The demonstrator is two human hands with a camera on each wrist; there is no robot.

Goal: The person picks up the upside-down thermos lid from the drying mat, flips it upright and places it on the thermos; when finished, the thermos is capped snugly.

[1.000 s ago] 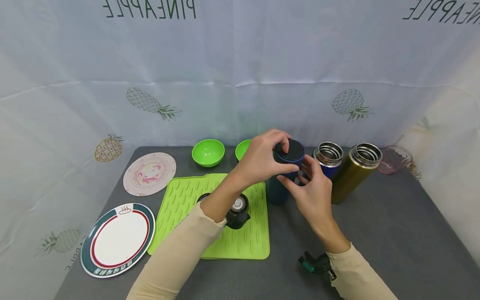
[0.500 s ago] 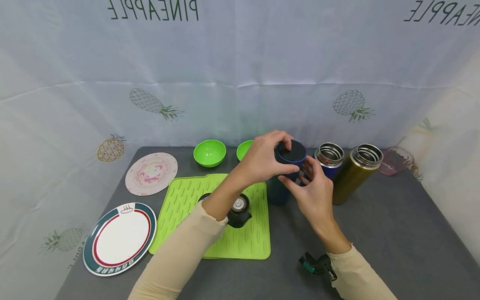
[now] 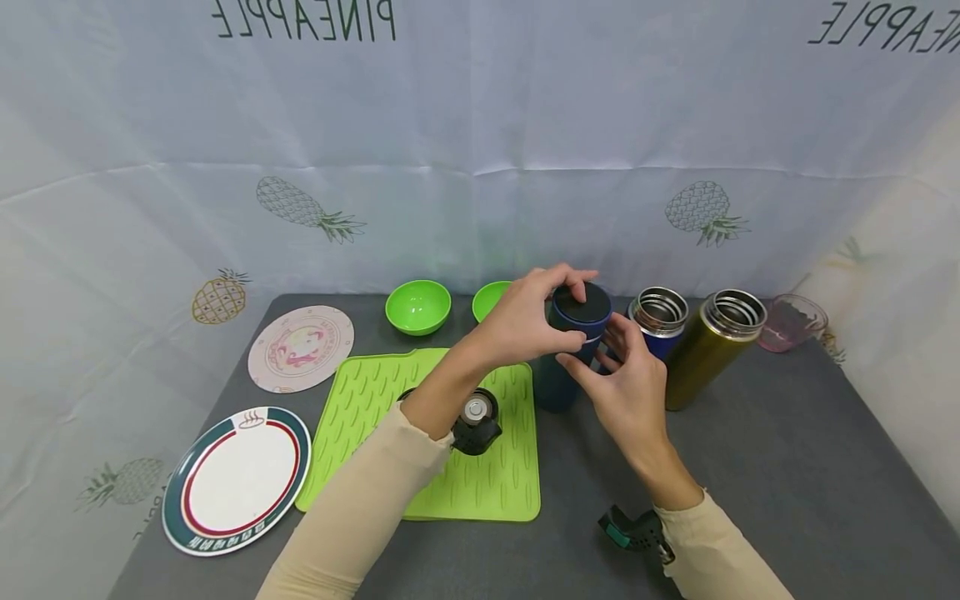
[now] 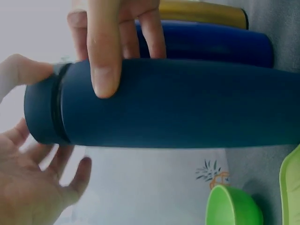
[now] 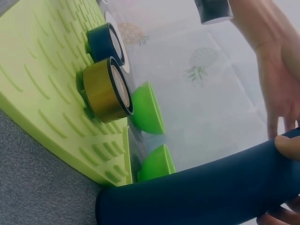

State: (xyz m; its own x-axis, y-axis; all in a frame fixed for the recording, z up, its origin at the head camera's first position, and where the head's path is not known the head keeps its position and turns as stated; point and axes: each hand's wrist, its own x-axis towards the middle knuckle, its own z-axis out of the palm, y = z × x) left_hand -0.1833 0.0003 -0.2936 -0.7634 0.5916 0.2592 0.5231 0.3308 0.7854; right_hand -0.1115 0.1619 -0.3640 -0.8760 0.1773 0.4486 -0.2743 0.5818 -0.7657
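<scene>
A tall dark blue thermos bottle (image 4: 187, 105) stands upright on the table, right of the green mat. Its lid (image 3: 583, 303) has a black top and sits on the bottle's mouth, with a thin seam below it. My left hand (image 3: 528, 312) holds the lid from above, thumb at the near side and fingers over the far edge. Just below the lid, my right hand (image 3: 633, 387) grips the bottle's upper body; in the left wrist view its thumb (image 4: 105, 77) presses on the wall. Part of the bottle is hidden behind both hands.
Two lidless bottles, one blue (image 3: 662, 340) and one gold (image 3: 693, 362), stand at right beside a pink clear cup (image 3: 791, 323). A gold lid (image 5: 99, 91) and a blue lid (image 5: 102, 44) lie on the green mat (image 3: 487, 492). Two green bowls and two plates are farther left.
My left thumb has shifted slightly left along the lid's near side, and a left finger has lifted and straightened at the far edge. My right hand and the bottle stay in place.
</scene>
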